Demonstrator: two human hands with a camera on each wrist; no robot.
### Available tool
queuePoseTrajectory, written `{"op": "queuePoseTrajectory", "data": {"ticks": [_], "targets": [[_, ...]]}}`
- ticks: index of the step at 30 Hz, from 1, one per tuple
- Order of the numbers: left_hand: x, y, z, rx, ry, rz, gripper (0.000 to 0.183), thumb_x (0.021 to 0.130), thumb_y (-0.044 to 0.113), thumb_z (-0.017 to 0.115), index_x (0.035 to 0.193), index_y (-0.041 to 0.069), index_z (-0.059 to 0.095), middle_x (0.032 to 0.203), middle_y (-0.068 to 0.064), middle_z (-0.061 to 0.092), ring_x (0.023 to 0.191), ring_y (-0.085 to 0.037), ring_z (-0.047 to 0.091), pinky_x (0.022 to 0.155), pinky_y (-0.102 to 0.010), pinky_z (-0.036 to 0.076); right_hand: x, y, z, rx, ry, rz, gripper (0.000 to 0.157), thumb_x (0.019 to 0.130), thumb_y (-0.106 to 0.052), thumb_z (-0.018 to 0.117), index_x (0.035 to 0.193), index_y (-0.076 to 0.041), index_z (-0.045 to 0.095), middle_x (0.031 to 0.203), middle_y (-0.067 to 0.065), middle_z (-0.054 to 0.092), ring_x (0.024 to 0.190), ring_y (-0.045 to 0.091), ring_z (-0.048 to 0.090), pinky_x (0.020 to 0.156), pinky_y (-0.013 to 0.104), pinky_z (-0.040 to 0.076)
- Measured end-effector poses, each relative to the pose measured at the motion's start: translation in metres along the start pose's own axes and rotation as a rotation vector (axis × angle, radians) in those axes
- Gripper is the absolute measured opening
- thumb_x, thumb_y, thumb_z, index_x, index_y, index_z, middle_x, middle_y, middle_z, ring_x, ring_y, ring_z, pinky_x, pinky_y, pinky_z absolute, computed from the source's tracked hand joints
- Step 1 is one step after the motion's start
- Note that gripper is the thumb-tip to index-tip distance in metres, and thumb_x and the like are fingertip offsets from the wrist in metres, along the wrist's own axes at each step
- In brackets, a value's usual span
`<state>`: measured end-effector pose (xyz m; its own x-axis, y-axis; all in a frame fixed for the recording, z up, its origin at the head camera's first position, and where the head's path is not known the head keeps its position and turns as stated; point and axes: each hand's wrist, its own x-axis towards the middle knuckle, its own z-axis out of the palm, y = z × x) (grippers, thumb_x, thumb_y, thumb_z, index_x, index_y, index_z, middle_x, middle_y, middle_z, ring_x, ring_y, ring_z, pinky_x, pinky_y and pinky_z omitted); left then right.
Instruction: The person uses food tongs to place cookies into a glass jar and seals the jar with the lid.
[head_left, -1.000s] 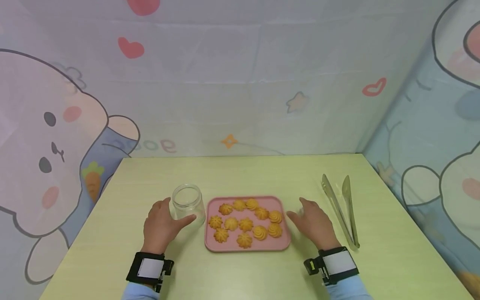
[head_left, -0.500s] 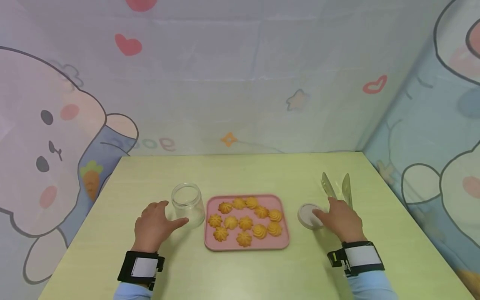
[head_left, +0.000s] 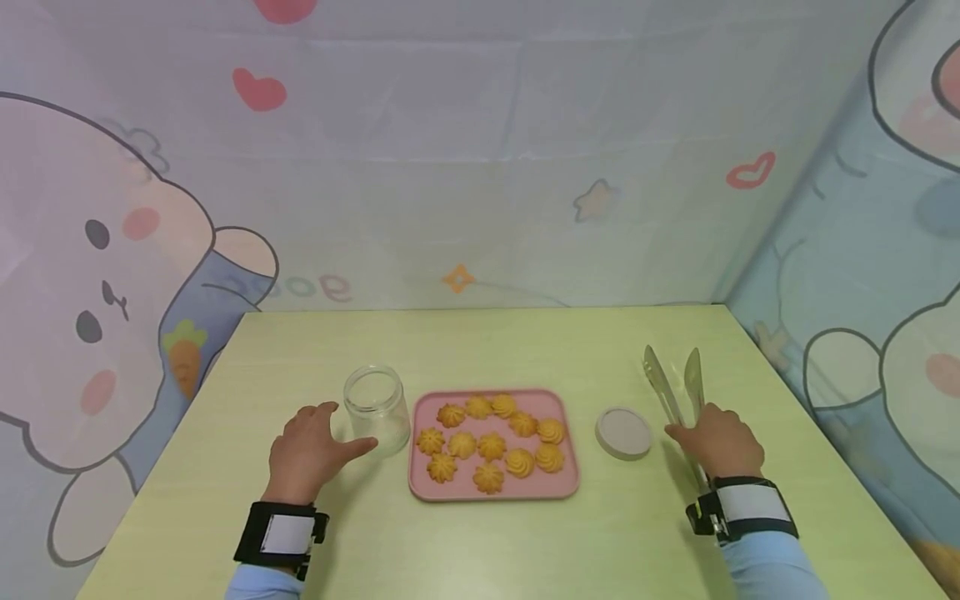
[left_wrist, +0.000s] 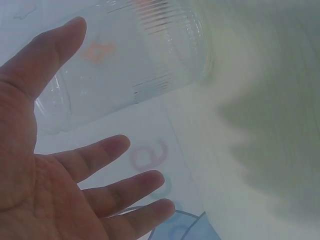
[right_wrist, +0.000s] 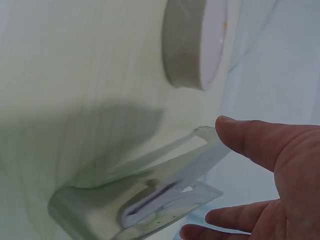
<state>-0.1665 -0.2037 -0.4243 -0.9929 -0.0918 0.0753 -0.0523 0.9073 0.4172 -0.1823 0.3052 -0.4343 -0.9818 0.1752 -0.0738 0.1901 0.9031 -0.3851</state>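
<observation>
A clear glass jar (head_left: 377,412) stands on the table left of a pink tray (head_left: 495,495) bearing several golden piped cookies (head_left: 491,447). My left hand (head_left: 311,454) is beside the jar, thumb and fingers spread, holding nothing; the left wrist view shows the jar (left_wrist: 125,70) beyond the thumb. Metal tongs (head_left: 663,385) lie on the right, their two arms spread toward the back. Over them my right hand (head_left: 723,446) hovers with thumb and fingers apart, and in the right wrist view the tongs (right_wrist: 95,205) lie just past the fingertips, not gripped.
A round whitish lid (head_left: 624,433) lies between the tray and the tongs. The pale yellow table (head_left: 480,350) ends at a cartoon-printed cloth (head_left: 480,167) behind it, with more printed cloth at both sides.
My right hand has moved rightward, from over the lid to over the tongs, leaving the lid in view. My left hand has drawn slightly left, away from the jar.
</observation>
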Motion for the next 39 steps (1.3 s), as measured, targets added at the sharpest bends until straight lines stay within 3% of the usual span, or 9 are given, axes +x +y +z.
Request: {"op": "queuePoseTrajectory", "data": {"ticks": [7,18,29,39], "targets": [[0.001,-0.001,0.001,0.012,-0.001,0.002,0.084,0.070,0.052,0.075,0.125,-0.008,0.055,0.121,-0.035,0.056,0.107,-0.049,0.051,0.081,-0.065,0.045,0.002,0.009,0.008,-0.015,-0.026,0.029,0.049,0.083,-0.036,0.065,0.080,0.013,0.061,0.062,0.018,0.061,0.053,0.027,0.056,0.041,0.039,0.045],[0.000,0.000,0.001,0.010,-0.008,-0.001,0.084,0.070,0.051,0.076,0.125,-0.007,0.055,0.122,-0.034,0.056,0.107,-0.048,0.051,0.082,-0.064,0.046,0.014,0.027,0.025,-0.038,-0.024,0.050,0.049,0.082,-0.034,0.065,0.085,0.015,0.062,0.068,0.024,0.062,0.059,0.032,0.058,0.045,0.046,0.047],[-0.001,-0.003,0.003,0.016,0.004,0.010,0.084,0.070,0.052,0.075,0.124,-0.008,0.055,0.121,-0.035,0.057,0.106,-0.048,0.051,0.080,-0.064,0.047,0.010,0.018,0.022,-0.027,-0.005,0.059,0.045,0.084,-0.028,0.062,0.087,0.017,0.060,0.067,0.024,0.062,0.058,0.032,0.057,0.046,0.045,0.046],[-0.002,-0.001,0.003,0.023,0.000,-0.001,0.084,0.069,0.051,0.076,0.125,-0.008,0.055,0.122,-0.035,0.056,0.107,-0.048,0.051,0.082,-0.064,0.046,0.006,0.013,0.019,-0.015,-0.007,0.081,0.033,0.085,-0.023,0.055,0.079,0.010,0.058,0.060,0.015,0.057,0.054,0.028,0.053,0.042,0.039,0.042]]}}
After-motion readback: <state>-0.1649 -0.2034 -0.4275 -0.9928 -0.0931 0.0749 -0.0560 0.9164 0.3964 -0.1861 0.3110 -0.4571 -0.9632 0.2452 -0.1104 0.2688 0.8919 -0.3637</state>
